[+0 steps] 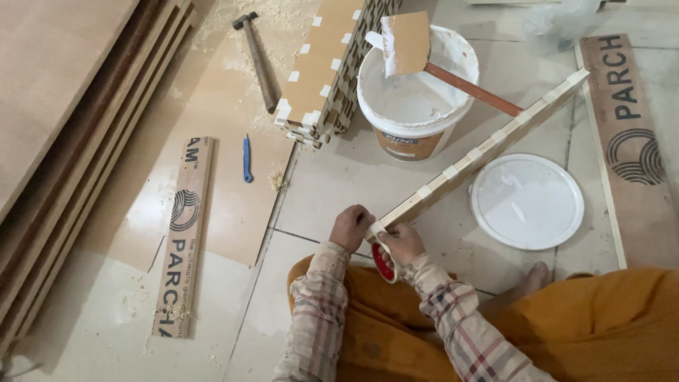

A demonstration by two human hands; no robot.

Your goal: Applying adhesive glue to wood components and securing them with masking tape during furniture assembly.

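Red tape roll [382, 264] half hidden under my right hand [402, 242], fingers closed on it, left hand [351, 227] pinching taped wooden strip [481, 152] end.

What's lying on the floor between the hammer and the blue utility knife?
Nothing: in the head view, only bare brown board with sawdust separates the hammer from the blue utility knife.

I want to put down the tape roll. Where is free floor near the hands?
Free: tile between the left hand and the blue cutter; also below the white lid. Crowded: around the bucket and stacked strips.
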